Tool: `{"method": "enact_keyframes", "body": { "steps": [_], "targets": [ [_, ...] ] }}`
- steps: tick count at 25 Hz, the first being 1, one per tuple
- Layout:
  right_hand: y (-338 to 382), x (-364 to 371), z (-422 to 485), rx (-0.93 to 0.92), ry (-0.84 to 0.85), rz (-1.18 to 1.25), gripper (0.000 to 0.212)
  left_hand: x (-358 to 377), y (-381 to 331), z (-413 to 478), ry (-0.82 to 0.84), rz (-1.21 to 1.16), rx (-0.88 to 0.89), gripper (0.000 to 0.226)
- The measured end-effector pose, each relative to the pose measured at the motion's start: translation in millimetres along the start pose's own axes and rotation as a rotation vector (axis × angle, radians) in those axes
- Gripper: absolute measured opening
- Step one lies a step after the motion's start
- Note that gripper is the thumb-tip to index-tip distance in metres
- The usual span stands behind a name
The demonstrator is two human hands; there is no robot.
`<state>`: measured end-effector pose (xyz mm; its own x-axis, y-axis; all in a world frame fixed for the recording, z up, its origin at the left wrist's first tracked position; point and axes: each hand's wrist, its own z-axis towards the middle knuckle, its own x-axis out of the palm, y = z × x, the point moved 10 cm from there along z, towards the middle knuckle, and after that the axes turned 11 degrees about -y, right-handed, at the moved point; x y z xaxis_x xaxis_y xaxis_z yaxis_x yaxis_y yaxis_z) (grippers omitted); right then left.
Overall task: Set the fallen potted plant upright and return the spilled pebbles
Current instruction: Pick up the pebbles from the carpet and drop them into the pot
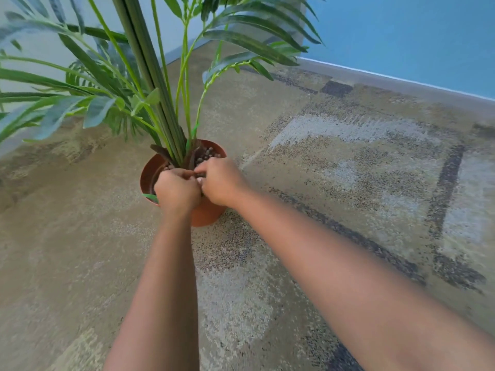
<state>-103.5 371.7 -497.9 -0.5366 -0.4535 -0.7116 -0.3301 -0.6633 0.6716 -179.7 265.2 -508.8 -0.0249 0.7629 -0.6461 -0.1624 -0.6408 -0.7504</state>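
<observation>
Plant (pixel 150 84) is set upright; pebbles (pixel 207 154) are seen in pot (pixel 206 212). Left hand (pixel 176 191) and right hand (pixel 223 182) are curled over it, contents hidden.

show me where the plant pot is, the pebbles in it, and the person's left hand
plant pot (pixel 207 214): head view, on the terracotta outer wall below the hands.
pebbles (pixel 207 153): head view, on the stones showing inside the far rim.
left hand (pixel 176 190): head view, on the back of the hand over the pot.
</observation>
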Motion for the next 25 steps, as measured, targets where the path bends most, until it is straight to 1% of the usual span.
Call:
{"method": "enact_keyframes", "body": {
  "steps": [4, 6, 7, 8, 9, 10, 11, 12, 13, 14, 16, 18, 21, 23, 25],
  "targets": [
    [-5.6, -21.0, -21.4, -0.059, -0.141, 0.156, 0.030, -9.9, -10.5, -11.2, -0.147, -0.072, 0.046, 0.021],
    [-32.9, -43.9, -34.2, -0.051, -0.261, 0.190, 0.028, -18.1, -26.8, -31.5, -0.271, -0.169, 0.139, 0.019],
    [-56.4, -52.5, -38.9, -0.005, -0.291, 0.177, 0.027, -21.7, -36.4, -46.4, -0.334, -0.239, 0.216, 0.016],
    [-86.6, -57.4, -43.8, 0.089, -0.289, 0.148, 0.026, -22.1, -43.8, -63.3, -0.371, -0.291, 0.295, 0.011],
    [-122.4, -60.7, -50.7, 0.221, -0.271, 0.109, 0.025, -15.2, -48.7, -79.8, -0.354, -0.319, 0.365, 0.006],
    [-160.0, -63.4, -60.3, 0.369, -0.258, 0.060, 0.024, 0.2, -51.0, -94.4, -0.274, -0.321, 0.417, 0.003],
    [-193.0, -66.5, -72.1, 0.493, -0.252, 0.007, 0.022, 24.0, -49.0, -107.3, -0.139, -0.302, 0.432, 0.004],
    [-216.7, -68.4, -81.8, 0.565, -0.247, -0.044, 0.020, 52.3, -41.9, -119.0, 0.017, -0.256, 0.419, 0.006],
    [-231.9, -68.2, -88.3, 0.591, -0.236, -0.085, 0.019, 79.8, -30.9, -130.8, 0.160, -0.187, 0.395, 0.007],
    [-240.6, -66.1, -91.7, 0.588, -0.215, -0.116, 0.018, 102.7, -20.1, -142.6, 0.267, -0.107, 0.383, 0.013],
    [-246.7, -56.5, -90.6, 0.558, -0.160, -0.146, 0.017, 135.9, -2.0, -159.4, 0.402, 0.014, 0.371, 0.031],
    [-245.7, -46.8, -83.6, 0.558, -0.144, -0.114, 0.016, 153.8, 7.0, -164.5, 0.455, 0.069, 0.349, 0.042],
    [-231.2, -27.1, -70.9, 0.512, -0.107, -0.050, 0.019, 166.2, 9.5, -159.3, 0.458, 0.106, 0.339, 0.031],
    [-223.2, -16.1, -65.4, 0.462, -0.074, -0.076, 0.019, 170.0, 11.5, -154.4, 0.461, 0.114, 0.328, 0.026],
    [-223.3, -15.4, -60.7, 0.438, -0.103, -0.095, 0.015, 172.7, 14.0, -153.3, 0.470, 0.124, 0.331, 0.023]
  ]
}}
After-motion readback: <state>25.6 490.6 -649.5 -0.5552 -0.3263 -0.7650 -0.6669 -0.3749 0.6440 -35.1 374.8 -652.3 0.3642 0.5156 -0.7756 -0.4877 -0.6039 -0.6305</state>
